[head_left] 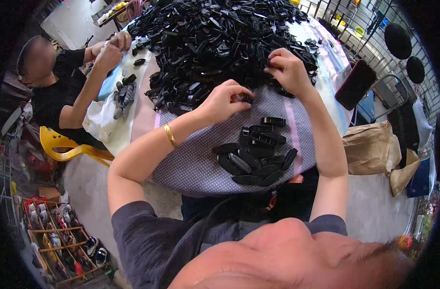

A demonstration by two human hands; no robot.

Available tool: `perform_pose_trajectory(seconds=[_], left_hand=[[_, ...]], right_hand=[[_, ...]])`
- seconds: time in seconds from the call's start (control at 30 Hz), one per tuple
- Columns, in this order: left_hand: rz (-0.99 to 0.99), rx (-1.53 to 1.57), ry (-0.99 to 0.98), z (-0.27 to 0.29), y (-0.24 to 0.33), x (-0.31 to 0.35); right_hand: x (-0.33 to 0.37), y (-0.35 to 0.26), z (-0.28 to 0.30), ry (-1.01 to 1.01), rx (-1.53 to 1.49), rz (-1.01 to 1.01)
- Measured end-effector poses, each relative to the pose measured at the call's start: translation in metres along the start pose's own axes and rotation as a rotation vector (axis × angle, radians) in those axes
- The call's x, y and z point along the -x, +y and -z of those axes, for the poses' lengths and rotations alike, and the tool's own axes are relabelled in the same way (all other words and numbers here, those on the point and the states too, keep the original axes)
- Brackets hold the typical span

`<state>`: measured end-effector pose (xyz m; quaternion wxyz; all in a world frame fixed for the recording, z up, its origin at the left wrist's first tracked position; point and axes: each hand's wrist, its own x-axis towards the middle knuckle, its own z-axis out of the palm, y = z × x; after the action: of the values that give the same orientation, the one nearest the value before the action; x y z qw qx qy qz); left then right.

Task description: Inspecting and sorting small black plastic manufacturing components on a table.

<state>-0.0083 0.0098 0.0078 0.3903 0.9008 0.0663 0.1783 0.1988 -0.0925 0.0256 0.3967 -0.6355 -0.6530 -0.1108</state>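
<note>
Left hand [222, 102] is pinching a black piece [244, 98] in closed fingers, just in front of the heap [205, 43]. Right hand [289, 72] is hovering at the heap's edge, fingers bent; from here I cannot tell whether they are gripping anything. A smaller cluster [258, 151] is lying nearer the person on the worktop [181, 168].

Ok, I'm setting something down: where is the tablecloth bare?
Bare tablecloth lies between the gold bracelet and small black pile; a narrower strip separates that pile from the right forearm. The large heap crowds the far side.
</note>
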Motion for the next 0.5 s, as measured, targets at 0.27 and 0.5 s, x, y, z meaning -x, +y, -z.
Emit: perform_pose_trajectory(seconds=[0.27,0.5], left_hand=[[0.298,0.511,0.081,0.001,-0.011,0.003],[0.159,0.657,0.278,0.001,-0.015,0.002]], right_hand=[[0.006,-0.059,-0.024,-0.02,-0.973,-0.467],[0.015,-0.056,-0.036,-0.15,-0.582,-0.329]])
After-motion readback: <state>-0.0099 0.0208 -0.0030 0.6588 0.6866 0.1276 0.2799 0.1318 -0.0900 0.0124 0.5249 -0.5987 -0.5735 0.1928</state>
